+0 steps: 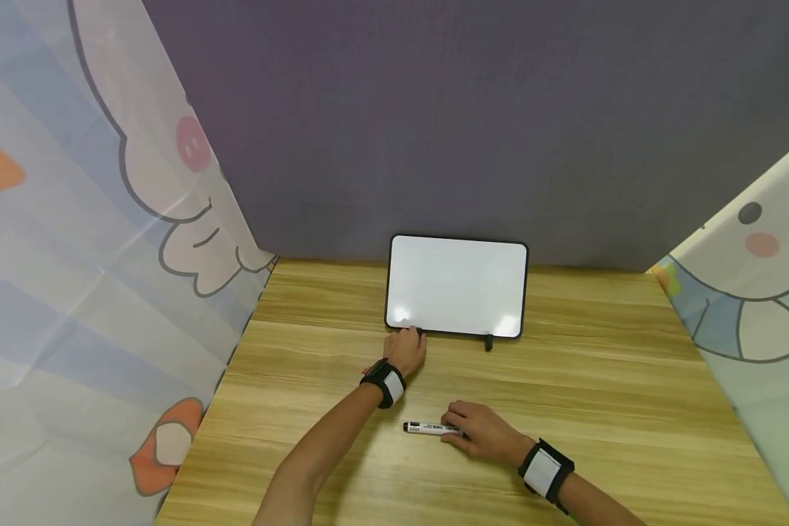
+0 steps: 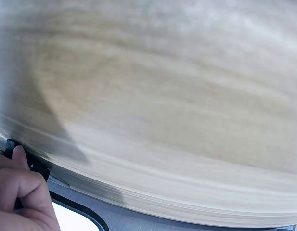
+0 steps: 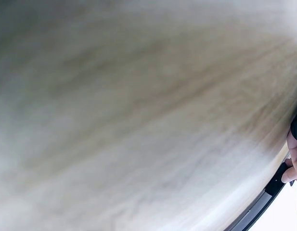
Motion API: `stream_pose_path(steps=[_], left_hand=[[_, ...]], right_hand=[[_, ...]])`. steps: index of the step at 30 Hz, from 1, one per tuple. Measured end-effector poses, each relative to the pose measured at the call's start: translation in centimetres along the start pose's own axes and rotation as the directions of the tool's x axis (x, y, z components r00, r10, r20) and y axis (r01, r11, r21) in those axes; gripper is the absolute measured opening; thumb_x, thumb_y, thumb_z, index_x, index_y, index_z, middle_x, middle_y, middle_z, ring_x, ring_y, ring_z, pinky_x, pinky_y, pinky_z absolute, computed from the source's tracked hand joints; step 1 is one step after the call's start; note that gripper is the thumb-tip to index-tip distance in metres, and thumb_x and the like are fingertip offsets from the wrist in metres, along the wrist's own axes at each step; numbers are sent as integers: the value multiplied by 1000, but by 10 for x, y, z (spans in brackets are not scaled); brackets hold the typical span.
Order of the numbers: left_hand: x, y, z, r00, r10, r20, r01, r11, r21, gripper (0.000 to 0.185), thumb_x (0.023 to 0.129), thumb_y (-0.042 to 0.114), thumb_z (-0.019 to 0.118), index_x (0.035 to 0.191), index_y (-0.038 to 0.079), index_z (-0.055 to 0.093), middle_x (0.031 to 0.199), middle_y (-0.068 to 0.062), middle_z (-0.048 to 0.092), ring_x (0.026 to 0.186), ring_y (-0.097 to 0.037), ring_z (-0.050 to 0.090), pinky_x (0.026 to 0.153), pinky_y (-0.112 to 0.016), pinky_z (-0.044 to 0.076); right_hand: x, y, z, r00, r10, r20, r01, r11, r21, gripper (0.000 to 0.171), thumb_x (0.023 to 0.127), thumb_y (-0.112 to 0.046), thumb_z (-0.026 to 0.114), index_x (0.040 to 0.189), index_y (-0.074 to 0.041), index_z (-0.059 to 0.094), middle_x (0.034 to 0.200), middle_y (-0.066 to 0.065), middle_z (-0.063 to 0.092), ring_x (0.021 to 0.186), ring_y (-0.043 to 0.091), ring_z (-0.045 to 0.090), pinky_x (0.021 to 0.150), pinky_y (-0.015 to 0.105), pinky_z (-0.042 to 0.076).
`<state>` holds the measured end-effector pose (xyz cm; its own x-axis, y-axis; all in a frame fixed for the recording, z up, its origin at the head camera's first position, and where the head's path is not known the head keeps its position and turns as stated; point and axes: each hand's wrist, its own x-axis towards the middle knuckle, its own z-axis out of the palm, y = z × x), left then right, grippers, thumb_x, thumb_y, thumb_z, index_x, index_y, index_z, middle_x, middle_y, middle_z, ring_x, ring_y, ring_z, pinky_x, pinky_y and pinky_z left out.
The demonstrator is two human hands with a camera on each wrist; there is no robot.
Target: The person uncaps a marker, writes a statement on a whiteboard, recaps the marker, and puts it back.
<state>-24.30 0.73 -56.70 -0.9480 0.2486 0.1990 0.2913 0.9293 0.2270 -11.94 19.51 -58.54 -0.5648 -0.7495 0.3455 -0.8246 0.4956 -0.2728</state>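
The left hand (image 1: 405, 349) has its grip pinched on the small black foot (image 2: 28, 161) under the near left corner of the whiteboard (image 1: 456, 285); in the left wrist view the curled fingers (image 2: 20, 192) close round that dark piece, right at the board's black frame. The right hand (image 1: 483, 432) lies low on the tabletop (image 1: 598, 409), its fingers curled over the right end of a white marker (image 1: 427, 428), so its grip is on the pen; the marker lies flat and points left, with a black cap at its free end. In the right wrist view only fingertips (image 3: 293, 163) show at the edge of a blurred picture, against a dark shape there. The whiteboard stands tilted back at the far middle of the tabletop, its white face blank, with a second black foot (image 1: 489, 341) under its near right edge. The marker lies nearer the person than the board, apart from it. Both wrists wear black bands with white patches. Behind the board rises a grey wall (image 1: 467, 109); printed cartoon sheets (image 1: 92, 256) hang at either side.
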Motion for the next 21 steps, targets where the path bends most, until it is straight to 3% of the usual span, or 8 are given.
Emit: stream_pose_path(steps=[21], left_hand=[[0, 0, 3, 999, 38, -2, -38, 999, 3, 31, 93, 28, 53, 70, 7, 59, 60, -5, 61, 53, -19, 58, 45, -28, 43]], right_hand=[[-6, -3, -3, 999, 31, 26, -31, 999, -21, 14, 88, -31, 62, 99, -22, 59, 86, -15, 47, 72, -6, 39, 63, 8, 33]])
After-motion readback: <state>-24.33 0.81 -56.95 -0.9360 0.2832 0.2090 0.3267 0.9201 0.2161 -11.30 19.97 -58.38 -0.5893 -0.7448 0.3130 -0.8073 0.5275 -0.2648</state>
